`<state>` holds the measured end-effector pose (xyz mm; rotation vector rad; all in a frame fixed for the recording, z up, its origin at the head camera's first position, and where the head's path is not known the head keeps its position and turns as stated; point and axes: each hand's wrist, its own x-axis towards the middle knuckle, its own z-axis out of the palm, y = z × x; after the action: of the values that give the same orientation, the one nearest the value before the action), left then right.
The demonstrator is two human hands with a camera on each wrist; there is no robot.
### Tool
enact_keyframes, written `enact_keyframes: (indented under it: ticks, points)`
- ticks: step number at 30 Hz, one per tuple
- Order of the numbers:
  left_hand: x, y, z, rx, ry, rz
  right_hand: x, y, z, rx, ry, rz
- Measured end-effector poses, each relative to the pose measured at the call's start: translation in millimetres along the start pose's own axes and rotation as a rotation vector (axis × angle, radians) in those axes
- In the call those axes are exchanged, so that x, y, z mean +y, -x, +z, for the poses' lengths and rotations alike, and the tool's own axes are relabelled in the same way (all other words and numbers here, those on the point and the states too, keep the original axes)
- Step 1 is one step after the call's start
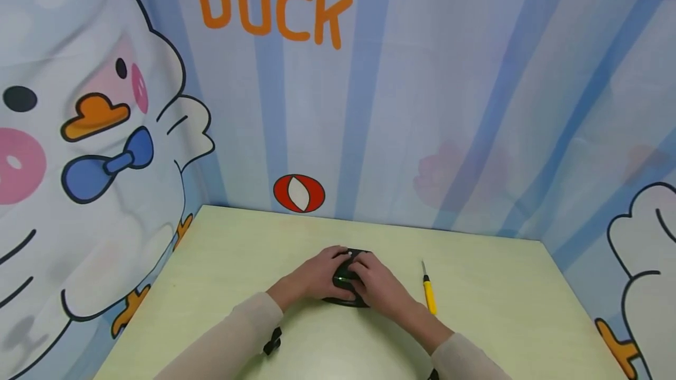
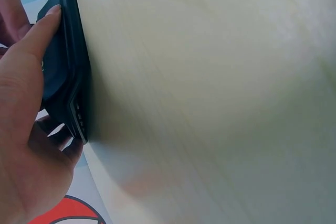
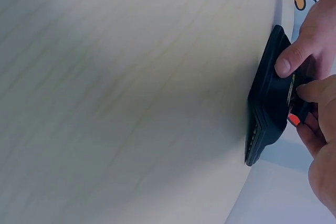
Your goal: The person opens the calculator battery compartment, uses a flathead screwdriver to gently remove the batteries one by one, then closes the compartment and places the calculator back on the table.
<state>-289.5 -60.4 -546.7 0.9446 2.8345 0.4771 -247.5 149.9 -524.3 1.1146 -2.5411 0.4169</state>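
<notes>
A flat black device with a green-tinted panel lies on the table between both hands; its exact kind is hard to tell. My left hand holds its left side, with the thumb over the near part and the other fingers around the far edge. In the right wrist view, small slots show along the device's side. My right hand is over its right half, where thumb and fingers pinch a dark raised part on top. The fingers partly hide that part.
To the right of the hands lies a screwdriver with a yellow handle, its tip pointing away. The pale table meets a printed duck curtain at the back and sides. A small black piece shows beside the left sleeve.
</notes>
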Motion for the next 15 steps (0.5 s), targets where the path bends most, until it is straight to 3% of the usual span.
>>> enact_keyframes:
  ticks: [15]
  points:
    - [3.9, -0.4, -2.1, -0.001, 0.012, -0.020, 8.3, 7.1, -4.7, 0.002, -0.070, 0.120]
